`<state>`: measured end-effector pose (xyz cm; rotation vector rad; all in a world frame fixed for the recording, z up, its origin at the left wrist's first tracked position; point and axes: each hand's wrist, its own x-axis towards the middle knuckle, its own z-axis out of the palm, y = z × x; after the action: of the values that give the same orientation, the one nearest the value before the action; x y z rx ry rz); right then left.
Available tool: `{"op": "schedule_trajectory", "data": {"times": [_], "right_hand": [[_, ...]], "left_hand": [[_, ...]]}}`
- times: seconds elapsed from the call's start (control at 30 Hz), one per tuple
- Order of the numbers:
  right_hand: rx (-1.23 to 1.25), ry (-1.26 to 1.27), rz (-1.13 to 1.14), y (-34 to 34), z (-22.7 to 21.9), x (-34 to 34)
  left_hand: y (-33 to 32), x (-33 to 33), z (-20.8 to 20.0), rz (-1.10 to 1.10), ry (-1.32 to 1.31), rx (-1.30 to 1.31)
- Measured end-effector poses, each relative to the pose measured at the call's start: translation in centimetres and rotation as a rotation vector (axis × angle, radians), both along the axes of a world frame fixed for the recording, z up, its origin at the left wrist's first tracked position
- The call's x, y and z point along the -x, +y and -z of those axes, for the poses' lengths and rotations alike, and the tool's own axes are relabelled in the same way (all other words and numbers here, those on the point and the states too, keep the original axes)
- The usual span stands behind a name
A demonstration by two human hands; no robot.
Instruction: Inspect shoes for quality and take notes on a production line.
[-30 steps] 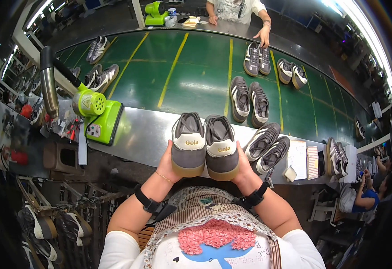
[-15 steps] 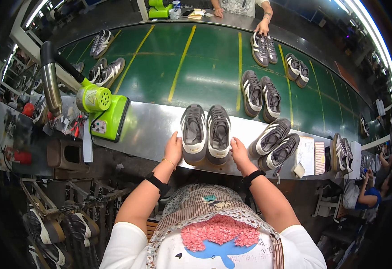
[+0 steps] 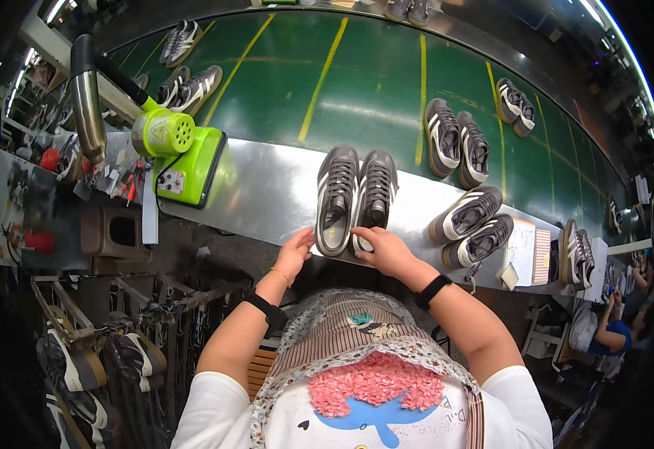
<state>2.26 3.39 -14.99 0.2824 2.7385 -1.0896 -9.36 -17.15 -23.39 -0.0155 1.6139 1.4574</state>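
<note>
The left shoe (image 3: 336, 198) and right shoe (image 3: 377, 183) stood at the near edge of the bench (image 3: 267, 198). The left hand (image 3: 293, 254) was open beside them; the right hand (image 3: 388, 252) touched a heel, its grip unclear.

Right hand (image 3: 388, 251) touched heel of right-hand shoe (image 3: 377, 183) on metal counter (image 3: 267, 183). Left hand (image 3: 292, 256) sat just beside left-hand shoe (image 3: 337, 187).

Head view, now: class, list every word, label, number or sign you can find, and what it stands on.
Bright-green round-topped machine: triangular warning sign; its fine print is too small to read.
White fabric top with pink ruffles: dark lettering, not copied here.
White rectangular paper sheet: marks too small to read.
Grey white-striped lace-up shoe, left of the front pair: faint mark inside, too blurred.
</note>
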Motion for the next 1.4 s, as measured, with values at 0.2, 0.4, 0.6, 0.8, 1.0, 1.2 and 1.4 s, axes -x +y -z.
{"op": "schedule_trajectory", "data": {"times": [0.2,0.4,0.6,0.8,1.0,1.2,1.4], "right_hand": [[-0.227,-0.287,-0.047,-1.5,3.2,4.4],[0.225,-0.09,0.116,4.2,-6.5,5.0],[0.576,-0.149,0.24,9.5,-17.9,0.3],[0.269,-0.158,0.086,17.8,-20.0,-5.6],[0.045,-0.162,0.174,23.0,-18.3,-10.9],[-0.236,-0.127,0.23,29.4,-17.0,-15.1],[-0.721,-0.158,0.467,43.9,-12.7,-18.6]], "left_hand": [[1.3,0.0,-0.1,-0.034,0.036,-0.069],[0.0,2.3,-1.3,-0.134,0.099,-0.038],[7.4,0.4,-3.2,0.232,0.096,-0.052],[20.2,-5.1,-4.1,0.631,0.637,0.05],[25.4,-11.1,-4.6,1.151,1.602,-0.049],[27.1,-13.6,-2.6,1.221,1.61,0.171],[25.4,-13.9,-3.0,1.16,1.488,0.381]]}}
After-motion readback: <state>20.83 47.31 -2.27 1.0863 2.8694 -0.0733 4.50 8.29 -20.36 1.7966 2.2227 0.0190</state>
